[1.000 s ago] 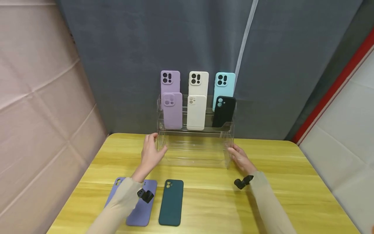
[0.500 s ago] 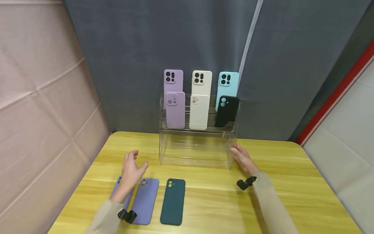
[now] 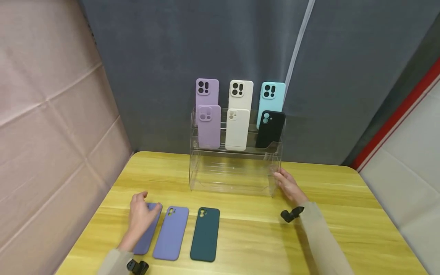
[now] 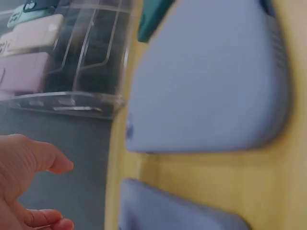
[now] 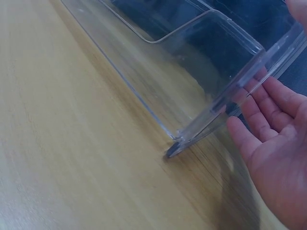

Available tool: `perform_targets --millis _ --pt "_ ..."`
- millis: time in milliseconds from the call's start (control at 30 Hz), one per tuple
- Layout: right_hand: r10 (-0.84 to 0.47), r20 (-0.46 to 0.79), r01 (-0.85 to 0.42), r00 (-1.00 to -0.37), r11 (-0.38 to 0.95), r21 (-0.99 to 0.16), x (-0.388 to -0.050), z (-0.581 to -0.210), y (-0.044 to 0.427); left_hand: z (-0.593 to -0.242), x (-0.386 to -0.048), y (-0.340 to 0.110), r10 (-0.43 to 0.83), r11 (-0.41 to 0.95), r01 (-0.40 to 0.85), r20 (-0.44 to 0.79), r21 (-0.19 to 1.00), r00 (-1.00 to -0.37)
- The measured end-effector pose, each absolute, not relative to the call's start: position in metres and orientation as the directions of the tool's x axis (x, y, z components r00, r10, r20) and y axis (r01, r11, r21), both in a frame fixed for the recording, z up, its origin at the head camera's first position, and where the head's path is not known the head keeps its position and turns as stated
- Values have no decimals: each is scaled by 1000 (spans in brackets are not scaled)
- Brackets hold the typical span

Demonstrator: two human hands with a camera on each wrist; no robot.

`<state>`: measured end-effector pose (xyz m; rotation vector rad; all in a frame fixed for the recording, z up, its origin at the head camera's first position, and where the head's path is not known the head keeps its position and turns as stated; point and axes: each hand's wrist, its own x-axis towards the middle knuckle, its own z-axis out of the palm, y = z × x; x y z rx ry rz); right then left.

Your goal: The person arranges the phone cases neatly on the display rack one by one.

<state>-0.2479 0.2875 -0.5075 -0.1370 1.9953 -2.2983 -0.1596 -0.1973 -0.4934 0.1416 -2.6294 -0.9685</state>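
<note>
My left hand [image 3: 139, 215] is over the leftmost periwinkle phone case [image 3: 147, 238], hiding part of it. Its thumb and fingers are spread apart, and contact with the case cannot be made out. A second periwinkle case [image 3: 171, 233] and a dark green phone case [image 3: 205, 235] lie flat to its right. The left wrist view shows the left hand [image 4: 24, 177] with nothing between thumb and fingers. At the right side of a clear stepped display rack [image 3: 233, 188], my right hand [image 3: 290, 188] touches the side wall with relaxed, fairly straight fingers [image 5: 266, 110].
Upright on the rack's upper tiers stand two lilac cases [image 3: 209, 131], two cream cases [image 3: 237, 133], a light blue case [image 3: 272, 97] and a black case [image 3: 270, 130]. The rack's lowest tier holds no case. A grey curtain [image 3: 165, 76] hangs behind the wooden table [image 3: 254, 236].
My left hand has left the rack's left side and come down, leftward and nearer, over the leftmost periwinkle case. The right hand stays at the rack's right side. The head view has shifted slightly.
</note>
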Motion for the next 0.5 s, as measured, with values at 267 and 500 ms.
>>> perform_targets --millis 267,500 --pt "-131 20 -5 -991 -110 -994 -248 -511 290 -507 -152 -209 -218 834 -83 188 545 -958" --pt "-151 36 -18 -988 -114 -993 -250 -514 290 -518 -151 -216 -230 872 -157 104 464 -968"
